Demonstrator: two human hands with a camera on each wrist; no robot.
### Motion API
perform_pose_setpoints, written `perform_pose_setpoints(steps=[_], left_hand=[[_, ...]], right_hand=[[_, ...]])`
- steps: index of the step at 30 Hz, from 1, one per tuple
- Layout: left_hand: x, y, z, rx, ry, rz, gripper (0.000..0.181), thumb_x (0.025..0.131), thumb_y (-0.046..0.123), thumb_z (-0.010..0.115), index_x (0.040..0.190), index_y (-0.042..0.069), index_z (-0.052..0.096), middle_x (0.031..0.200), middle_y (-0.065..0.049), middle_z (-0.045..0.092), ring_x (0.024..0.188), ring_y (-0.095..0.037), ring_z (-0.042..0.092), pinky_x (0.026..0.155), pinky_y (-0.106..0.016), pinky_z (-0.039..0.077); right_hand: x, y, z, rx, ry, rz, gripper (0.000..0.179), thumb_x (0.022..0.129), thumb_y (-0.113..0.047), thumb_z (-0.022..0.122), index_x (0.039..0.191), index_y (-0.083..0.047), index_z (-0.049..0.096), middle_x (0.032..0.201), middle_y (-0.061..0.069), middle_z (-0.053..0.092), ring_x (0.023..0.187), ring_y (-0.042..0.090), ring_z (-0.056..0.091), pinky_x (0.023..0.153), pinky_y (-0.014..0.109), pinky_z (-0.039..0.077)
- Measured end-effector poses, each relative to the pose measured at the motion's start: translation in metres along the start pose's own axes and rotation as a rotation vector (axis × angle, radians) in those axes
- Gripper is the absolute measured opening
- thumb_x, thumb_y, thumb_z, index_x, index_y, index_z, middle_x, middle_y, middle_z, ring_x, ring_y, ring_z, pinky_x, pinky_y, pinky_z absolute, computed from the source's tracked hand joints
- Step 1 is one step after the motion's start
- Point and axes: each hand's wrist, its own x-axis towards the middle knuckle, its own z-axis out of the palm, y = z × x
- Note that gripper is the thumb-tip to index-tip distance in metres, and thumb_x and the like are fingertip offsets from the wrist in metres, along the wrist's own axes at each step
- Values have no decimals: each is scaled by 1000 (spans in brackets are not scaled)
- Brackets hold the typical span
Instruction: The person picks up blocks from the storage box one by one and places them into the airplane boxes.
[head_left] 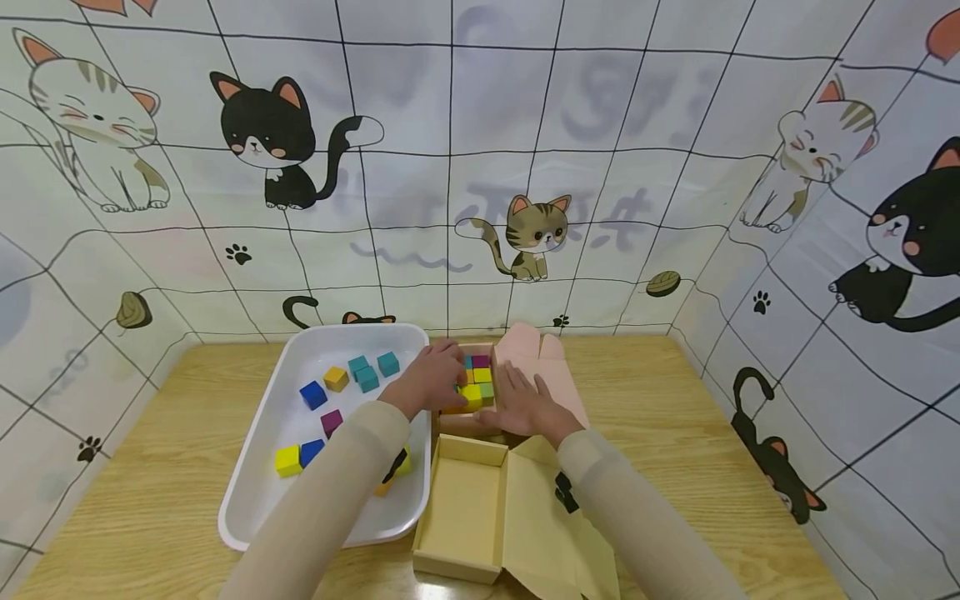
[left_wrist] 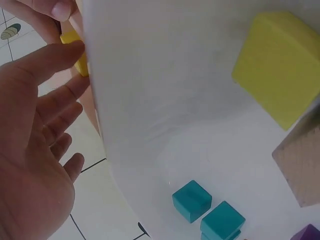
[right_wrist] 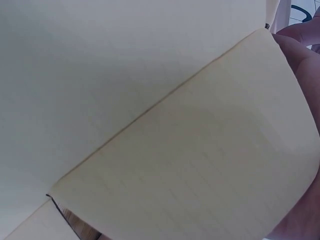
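Note:
My left hand (head_left: pixel 433 379) reaches over the tray's right rim into a pink box (head_left: pixel 467 423) holding several coloured cubes. In the left wrist view, its thumb and index finger (left_wrist: pixel 65 97) pinch a yellow cube (left_wrist: pixel 81 65), partly hidden behind the thumb. Inside the box, purple, yellow and green cubes (head_left: pixel 486 390) show beside the hand. My right hand (head_left: pixel 525 404) lies with straight fingers at the box's right side, over its folded-out pink lid (head_left: pixel 551 367). A cardboard flap (right_wrist: pixel 200 135) covers most of the right wrist view.
To the left stands a white tray (head_left: pixel 258 450) with loose cubes in yellow, blue, teal, purple and orange. A tan cardboard box (head_left: pixel 465 508) with its lid folded out right sits nearest me. Behind the wooden table (head_left: pixel 637 400) hangs a cat-print curtain (head_left: pixel 405 192).

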Motion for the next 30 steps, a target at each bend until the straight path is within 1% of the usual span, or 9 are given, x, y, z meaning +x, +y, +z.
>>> perform_pose_setpoints(steps=[5, 8, 12, 16, 19, 23, 30], left_hand=[[-1, 0, 1, -12, -11, -13, 28, 80, 40, 77, 97, 18, 77, 127, 0, 55, 129, -24, 38, 115, -45, 31], [-1, -1, 3, 7, -15, -26, 27, 79, 40, 78, 94, 18, 77, 126, 0, 56, 129, -23, 38, 116, -44, 31], [-2, -1, 6, 38, -14, -24, 23, 79, 39, 79, 90, 18, 77, 126, 0, 56, 131, -23, 37, 117, -44, 31], [-2, 1, 8, 76, -9, -19, 20, 80, 37, 79, 87, 18, 77, 125, 0, 56, 132, -23, 37, 118, -43, 30], [0, 2, 10, 100, -2, -22, 19, 79, 36, 80, 85, 18, 77, 125, 0, 57, 130, -23, 40, 118, -43, 31], [2, 2, 13, 128, 3, -18, 18, 79, 34, 79, 81, 17, 75, 121, 1, 58, 126, -21, 42, 118, -42, 31], [3, 0, 17, 133, 13, -21, 14, 80, 30, 78, 77, 17, 73, 111, 0, 56, 123, -22, 42, 115, -42, 34]], right_hand=[[0, 0, 0, 7, 1, 0, 96, 93, -66, 39, 157, -7, -2, 165, 12, -3, 154, 28, 2, 123, 56, 1], [-1, -1, -1, 22, 10, -12, 95, 93, -65, 40, 156, -6, 0, 165, 13, -2, 154, 29, 3, 123, 57, 2], [-2, 0, -1, 37, 15, -17, 95, 93, -65, 40, 156, -6, 1, 165, 14, -1, 154, 30, 4, 122, 57, 1], [3, 3, 3, 33, 7, -3, 98, 92, -68, 40, 157, -8, -3, 165, 12, -3, 154, 28, 1, 123, 56, -1], [9, 6, 6, 27, 4, 10, 99, 91, -69, 39, 156, -10, -6, 165, 10, -5, 154, 26, 0, 123, 56, -1], [13, 7, 8, 26, 10, 15, 101, 90, -71, 41, 156, -11, -6, 165, 10, -4, 154, 26, 1, 123, 56, 0], [2, 2, 2, 16, 12, -7, 97, 92, -66, 40, 156, -6, -1, 165, 13, -2, 154, 29, 3, 123, 57, 1]])
